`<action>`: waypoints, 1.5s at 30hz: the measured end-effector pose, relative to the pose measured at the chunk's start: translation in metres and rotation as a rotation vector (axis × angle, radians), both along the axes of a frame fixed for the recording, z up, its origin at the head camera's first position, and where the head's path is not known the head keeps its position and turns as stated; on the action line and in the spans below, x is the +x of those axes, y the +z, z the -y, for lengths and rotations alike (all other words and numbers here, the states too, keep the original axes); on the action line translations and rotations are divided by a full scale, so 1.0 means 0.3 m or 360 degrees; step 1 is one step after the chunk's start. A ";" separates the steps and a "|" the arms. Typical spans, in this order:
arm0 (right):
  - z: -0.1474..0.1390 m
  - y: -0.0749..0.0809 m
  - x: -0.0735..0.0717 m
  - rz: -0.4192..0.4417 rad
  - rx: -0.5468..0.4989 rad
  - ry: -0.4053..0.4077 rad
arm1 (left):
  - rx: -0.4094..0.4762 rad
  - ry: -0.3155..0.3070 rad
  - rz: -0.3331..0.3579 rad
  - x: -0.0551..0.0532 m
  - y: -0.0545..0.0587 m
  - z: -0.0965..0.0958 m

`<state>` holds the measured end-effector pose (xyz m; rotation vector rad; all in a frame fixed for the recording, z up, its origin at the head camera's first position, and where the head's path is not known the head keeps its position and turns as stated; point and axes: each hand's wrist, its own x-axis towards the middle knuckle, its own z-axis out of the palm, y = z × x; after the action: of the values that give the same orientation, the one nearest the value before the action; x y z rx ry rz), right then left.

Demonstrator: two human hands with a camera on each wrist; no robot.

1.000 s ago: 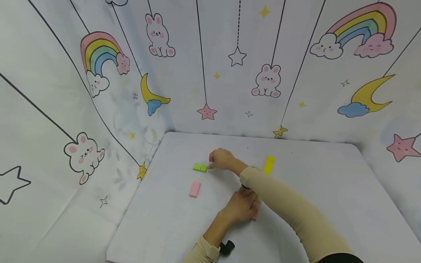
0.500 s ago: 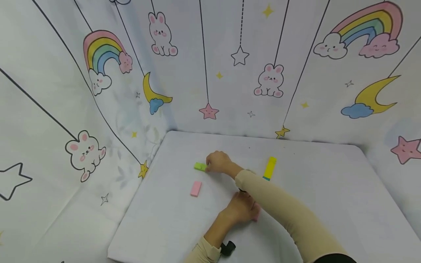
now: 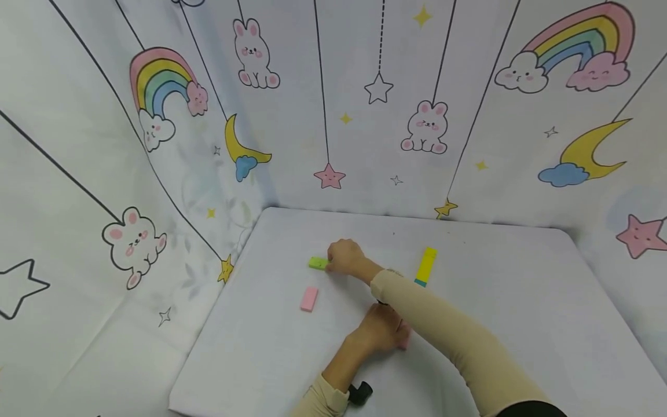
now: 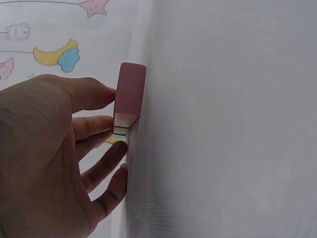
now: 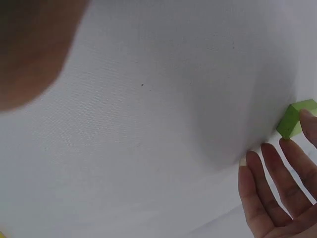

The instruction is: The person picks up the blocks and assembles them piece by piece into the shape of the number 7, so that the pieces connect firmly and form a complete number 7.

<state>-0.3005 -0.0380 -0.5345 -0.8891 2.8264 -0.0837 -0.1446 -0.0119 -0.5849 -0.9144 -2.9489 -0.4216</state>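
Note:
My right hand (image 3: 346, 256) reaches to the right end of a lime-green block (image 3: 318, 263) lying on the white table. In the right wrist view, thumb and index finger pinch that green block (image 5: 290, 121) by its end. Under the right sleeve, my left hand (image 3: 377, 329) rests beside a pink block (image 3: 404, 338). The left wrist view has its thumb touching this pink block (image 4: 130, 91), with the other fingers spread loosely along the same side. Beyond its end, a cream-coloured piece and a teal bit show. The right forearm hides part of this row.
Another pink block (image 3: 309, 299) lies apart, nearer than the green one. A yellow block (image 3: 427, 264) with a teal piece (image 3: 420, 283) at its near end lies beyond the right sleeve (image 3: 443, 330). A printed curtain (image 3: 292, 133) stands behind the white table (image 3: 250, 347).
My right hand has come down onto the end of the green block, where a second ago a small gap lay between them. My left hand stays almost in place.

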 end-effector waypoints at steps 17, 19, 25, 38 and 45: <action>-0.096 -0.006 -0.048 0.0035 -0.0090 -0.0056 | 0.0044 -0.0048 -0.0166 0.008 0.015 0.005; -0.106 -0.006 -0.054 0.0059 -0.0091 -0.0068 | 0.0034 -0.0056 -0.0164 0.009 0.017 0.004; -0.145 -0.012 -0.074 0.0084 -0.0055 -0.0119 | 0.0037 -0.0042 -0.0101 0.012 0.022 0.000; -0.240 -0.001 -0.093 0.0122 -0.0078 -0.0179 | 0.0086 -0.0031 -0.0107 0.021 0.018 -0.001; -0.295 -0.001 -0.108 0.0086 -0.0108 -0.0183 | 0.0068 -0.0024 -0.0108 0.016 0.010 0.001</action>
<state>-0.3329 0.0505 -0.5349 -0.7255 2.8371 -0.2163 -0.1397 -0.0121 -0.5820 -0.9281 -2.8620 -0.4432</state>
